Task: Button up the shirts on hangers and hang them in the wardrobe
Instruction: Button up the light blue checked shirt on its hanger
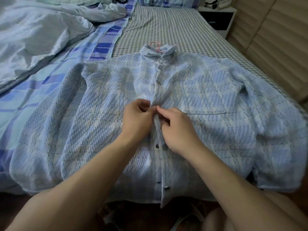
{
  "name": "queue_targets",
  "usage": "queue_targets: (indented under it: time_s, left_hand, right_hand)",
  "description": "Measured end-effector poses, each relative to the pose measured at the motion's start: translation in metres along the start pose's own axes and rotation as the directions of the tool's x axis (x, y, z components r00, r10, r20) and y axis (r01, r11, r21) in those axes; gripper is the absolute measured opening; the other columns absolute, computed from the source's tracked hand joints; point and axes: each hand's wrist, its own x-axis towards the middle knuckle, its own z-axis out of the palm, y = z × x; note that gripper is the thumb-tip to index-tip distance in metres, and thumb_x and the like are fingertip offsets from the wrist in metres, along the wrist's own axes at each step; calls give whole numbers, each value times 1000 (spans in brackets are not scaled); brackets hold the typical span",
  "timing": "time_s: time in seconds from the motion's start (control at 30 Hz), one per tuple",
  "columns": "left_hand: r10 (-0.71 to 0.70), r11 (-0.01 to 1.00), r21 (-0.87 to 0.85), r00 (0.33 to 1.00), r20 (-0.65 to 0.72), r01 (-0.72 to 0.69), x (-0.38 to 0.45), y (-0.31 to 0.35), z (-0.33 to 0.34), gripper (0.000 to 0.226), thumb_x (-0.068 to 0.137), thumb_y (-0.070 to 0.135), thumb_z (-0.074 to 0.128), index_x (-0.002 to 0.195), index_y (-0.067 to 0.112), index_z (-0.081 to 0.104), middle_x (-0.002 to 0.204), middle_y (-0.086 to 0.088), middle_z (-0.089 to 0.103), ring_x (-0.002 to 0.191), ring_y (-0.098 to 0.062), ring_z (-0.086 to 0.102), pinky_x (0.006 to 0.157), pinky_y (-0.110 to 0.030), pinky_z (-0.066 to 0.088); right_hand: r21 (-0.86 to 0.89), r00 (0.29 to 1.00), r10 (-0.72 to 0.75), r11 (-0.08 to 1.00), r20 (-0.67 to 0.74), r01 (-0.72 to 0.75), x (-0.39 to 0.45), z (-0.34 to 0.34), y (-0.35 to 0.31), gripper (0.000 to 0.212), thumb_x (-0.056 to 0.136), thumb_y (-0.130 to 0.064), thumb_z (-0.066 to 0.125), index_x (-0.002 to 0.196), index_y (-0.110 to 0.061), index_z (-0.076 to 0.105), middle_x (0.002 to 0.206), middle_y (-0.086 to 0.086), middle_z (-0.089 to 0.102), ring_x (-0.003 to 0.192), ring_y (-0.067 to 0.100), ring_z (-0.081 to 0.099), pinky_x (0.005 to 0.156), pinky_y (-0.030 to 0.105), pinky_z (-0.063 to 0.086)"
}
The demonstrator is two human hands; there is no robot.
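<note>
Bed [175, 25] w/ grey-white check sheet fills the room's middle; crumpled pale blue duvet [38, 35] heaped on its left side over a blue plaid cover. Light blue plaid shirt [216, 100] lies flat, front up, spread across the near end of the bed, collar pointing away, hem draping over the near edge. Small white nightstand [218, 15] at far right, beside the bed. Pink hanger [156, 45] inside the shirt, hook poking out of the collar. Left hand [136, 119] & right hand [176, 129] meet mid-placket, both pinching the shirt's front edges, fingertips nearly touching. Top buttons look done; lower dark buttons sit apart from the other edge, undone.
</note>
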Motion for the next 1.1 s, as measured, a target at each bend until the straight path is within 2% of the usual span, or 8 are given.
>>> queue_targets:
  time_s: [0.17,0.3,0.43,0.53,0.63,0.83,0.93,1.1]
  left_hand:
    - [137,977,185,981,-135,-111,56,-1,-17,12,94,26,70,98,14,66,86,5,65,86,-16,63,80,-32,49]
    - [73,854,483,964,258,-193,49,0,-21,45,102,39,57,141,17,53,126,-4,66,118,-28,61,89,-30,43]
    - [-7,688,669,920,393,-280,-9,3,-36,85,96,52,58,162,26,11,166,-10,24,152,-32,22,121,-45,23]
    - [-3,589,755,934,356,-286,-52,-18,-42,94,91,72,49,161,30,3,170,-6,-5,156,-30,-8,126,-49,3]
    - [120,564,745,928,354,-357,-66,-46,-42,95,83,87,32,153,24,21,170,-7,-6,156,-28,-13,126,-48,-4]
    - [260,600,635,869,421,-487,-63,-82,-54,55,91,73,32,103,20,47,168,-13,5,156,-30,-9,123,-61,7]
    - [187,596,650,868,459,-472,-56,-73,-55,47,88,71,26,97,27,39,169,-7,-6,154,-24,-20,123,-53,-8]
    - [108,561,657,832,544,-503,-49,-63,-63,74,62,95,43,100,33,35,167,-1,-20,152,-26,-29,122,-53,-11]
  right_hand:
    - [-136,997,-74,988,-28,69,11,-10,10,61,102,-21,52,159,-23,30,161,1,36,148,18,30,123,36,26]
    - [-401,995,97,910,-35,-103,18,-29,41,70,103,-48,46,162,-25,14,167,5,19,152,30,17,123,46,20]
    - [-461,992,125,882,29,-97,27,-70,74,71,101,-49,51,162,-25,21,168,0,19,152,24,18,124,41,17]
    - [-320,989,43,947,144,5,14,-90,89,68,100,-46,56,160,-29,27,166,-7,22,153,14,17,124,32,13]
    - [-327,996,-44,943,82,68,-8,-89,93,66,99,-44,57,158,-25,33,164,-4,28,151,16,19,123,33,15]
    - [-494,833,-103,842,-544,-218,-60,-81,106,56,89,-22,70,139,-8,51,140,19,42,126,41,37,102,56,37]
    - [-482,887,104,808,-450,-339,-55,-90,110,65,97,-27,63,153,-15,30,140,20,42,123,42,44,96,56,43]
    - [-481,858,-122,863,-499,-157,-36,-139,121,54,90,8,55,141,-13,56,112,18,52,94,43,58,76,43,48]
